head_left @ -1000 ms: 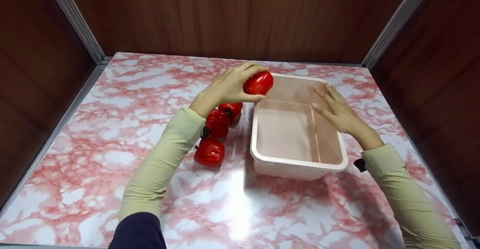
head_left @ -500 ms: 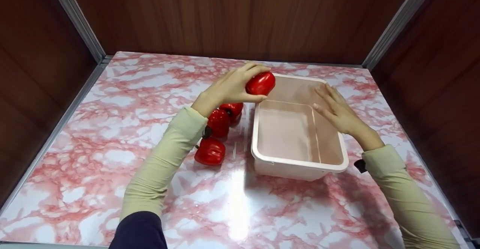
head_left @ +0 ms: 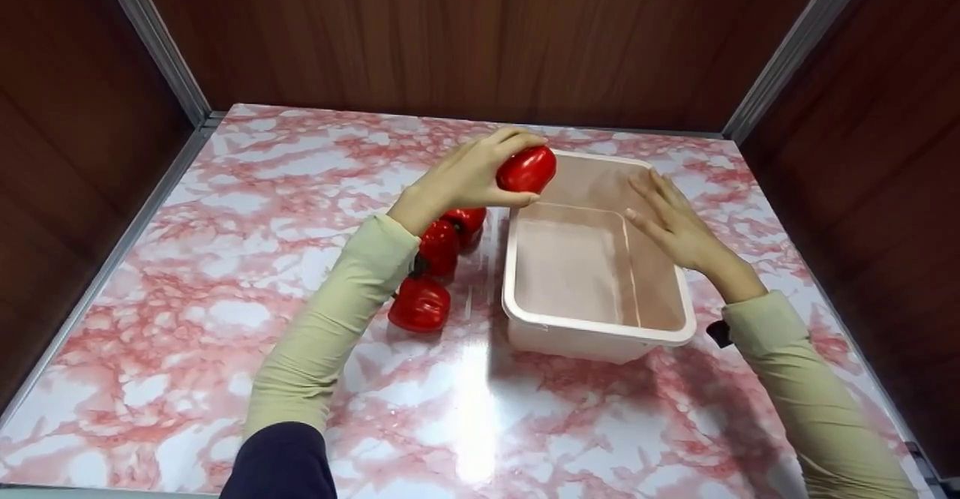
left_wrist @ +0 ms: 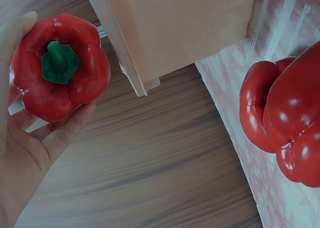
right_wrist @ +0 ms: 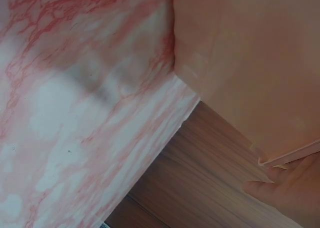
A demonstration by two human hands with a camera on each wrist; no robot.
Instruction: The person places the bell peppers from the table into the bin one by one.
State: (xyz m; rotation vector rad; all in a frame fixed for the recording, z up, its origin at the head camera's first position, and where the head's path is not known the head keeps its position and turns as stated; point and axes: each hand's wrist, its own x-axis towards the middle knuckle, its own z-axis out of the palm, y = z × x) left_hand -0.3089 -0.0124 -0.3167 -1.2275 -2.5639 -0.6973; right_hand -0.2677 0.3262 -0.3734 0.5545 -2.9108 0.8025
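Note:
My left hand [head_left: 463, 178] grips a red bell pepper [head_left: 528, 169] above the left rim of a pale pink plastic bin [head_left: 570, 340], near its back corner. In the left wrist view the pepper [left_wrist: 92, 73] shows its green stem, with thumb and fingers around its sides. Straight fingers of my right hand [head_left: 679, 225] lie across the bin's right rim; in the right wrist view that hand [right_wrist: 295, 188] is at the bin's edge. Three more red peppers, a front one [head_left: 420, 304], a middle one [head_left: 438, 247] and a back one [head_left: 468, 225], sit left of the bin, partly behind my left forearm.
The tabletop [head_left: 210, 319] has a red and white marbled pattern. Dark wood panels [head_left: 450, 41] with metal corner posts enclose it at the back and both sides. Nothing lies on the bin's inner floor [head_left: 566, 266].
My left hand has drifted slightly right with the pepper, a little farther over the bin's rim. The right hand, the bin and the other peppers stay put.

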